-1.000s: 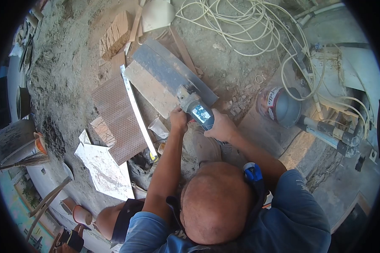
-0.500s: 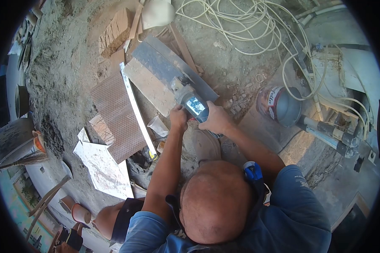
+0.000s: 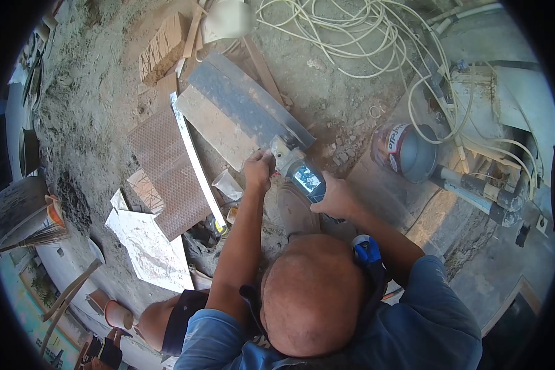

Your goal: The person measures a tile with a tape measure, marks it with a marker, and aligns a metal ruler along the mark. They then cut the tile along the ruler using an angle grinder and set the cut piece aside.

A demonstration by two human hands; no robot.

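Note:
An angle grinder (image 3: 304,177) is held between both hands over the near end of a dark grey tile (image 3: 246,102). My right hand (image 3: 336,194) wraps around the grinder's body. My left hand (image 3: 259,169) is closed at the side of its head, on what looks like the side handle, mostly covered by the fingers. The grinder's head is at the tile's near right corner; whether its disc touches the tile cannot be made out. Under the dark tile lies a light, dusty board (image 3: 213,126). A shoe (image 3: 298,213) is just below the grinder.
To the left lie a metal straightedge (image 3: 194,160), a brown patterned sheet (image 3: 160,145), a white broken panel (image 3: 151,246) and a plastic cup (image 3: 228,184). A paint bucket (image 3: 413,154) lies on the right, near coiled cable (image 3: 370,37). Another person's leg (image 3: 157,324) shows at lower left.
The grinder and my right hand have moved right and closer to my body, toward the tile's near end. My left hand has shifted slightly beside the grinder's head.

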